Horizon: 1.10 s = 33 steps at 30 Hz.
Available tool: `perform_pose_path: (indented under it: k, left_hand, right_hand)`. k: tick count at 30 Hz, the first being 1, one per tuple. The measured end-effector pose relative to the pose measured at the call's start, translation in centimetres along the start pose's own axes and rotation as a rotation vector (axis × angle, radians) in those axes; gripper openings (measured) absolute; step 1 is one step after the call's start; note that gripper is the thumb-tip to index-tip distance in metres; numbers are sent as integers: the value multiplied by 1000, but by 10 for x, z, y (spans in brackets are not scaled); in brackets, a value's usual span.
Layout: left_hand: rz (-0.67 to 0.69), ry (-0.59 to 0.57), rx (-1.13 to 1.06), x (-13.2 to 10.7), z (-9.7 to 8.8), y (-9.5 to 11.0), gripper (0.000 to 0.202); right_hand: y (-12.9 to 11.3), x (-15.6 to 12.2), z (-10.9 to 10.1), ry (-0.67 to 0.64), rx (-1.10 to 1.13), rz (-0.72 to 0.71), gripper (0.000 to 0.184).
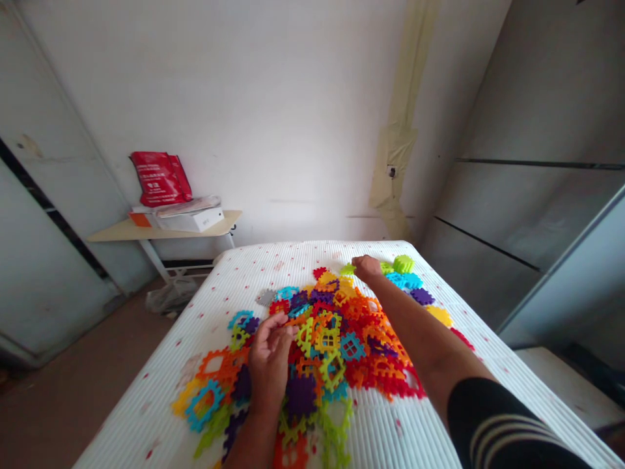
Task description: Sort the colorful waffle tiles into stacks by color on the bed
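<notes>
A heap of flat plastic interlocking tiles (pixel 336 339) in orange, red, green, blue, purple and yellow lies on a white ribbed mattress (pixel 273 260). My left hand (pixel 268 355) hovers over the near left of the heap, fingers curled, pinching the edge of a yellow-green tile (pixel 306 333). My right hand (pixel 366 266) reaches to the far edge of the heap, closed on a light green tile (pixel 347 269). Just beyond it sits a small stack of green tiles (pixel 403 264) beside blue ones (pixel 405 280).
A low wooden side table (pixel 122 231) stands at the back left with a white box (pixel 193 220) and a red bag (pixel 159 177) on it. White wall behind, grey wardrobe panels (pixel 527 195) to the right, brown floor (pixel 73 391) on the left.
</notes>
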State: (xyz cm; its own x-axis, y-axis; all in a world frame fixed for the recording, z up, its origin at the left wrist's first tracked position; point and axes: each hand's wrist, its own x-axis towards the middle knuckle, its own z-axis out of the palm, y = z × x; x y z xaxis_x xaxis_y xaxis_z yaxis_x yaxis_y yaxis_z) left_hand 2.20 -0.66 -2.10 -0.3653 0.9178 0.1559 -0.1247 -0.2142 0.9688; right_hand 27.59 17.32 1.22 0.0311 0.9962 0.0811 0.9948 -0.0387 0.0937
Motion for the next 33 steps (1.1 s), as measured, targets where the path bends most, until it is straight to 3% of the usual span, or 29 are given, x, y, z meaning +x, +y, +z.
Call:
perform_pose_path:
  k: [13, 19, 22, 24, 27, 30, 33]
  left_hand:
    - [-10, -9, 0, 0, 0, 0, 37]
    - [36, -25, 35, -1, 0, -1, 36]
    - [209, -119, 246, -4, -2, 5, 23]
    - [375, -246, 447, -8, -3, 14, 13]
    - [546, -456, 709, -15, 0, 29, 14]
    - [591, -556, 910, -22, 8, 37, 11]
    - [574, -575, 1062, -26, 13, 35, 15]
  right_hand:
    - [-4, -4, -1, -3, -51, -45, 33]
    - [-8, -15, -17, 82, -16, -81, 32]
    - [-10, -33, -30, 185, 67, -94, 32]
    - [-8, -51, -38, 276, 202, -120, 30]
    - [-3, -81, -50, 377, 425, -193, 24]
    - [5, -104, -65, 424, 574, -245, 19]
    - [8, -117, -79, 462, 658, -248, 18]
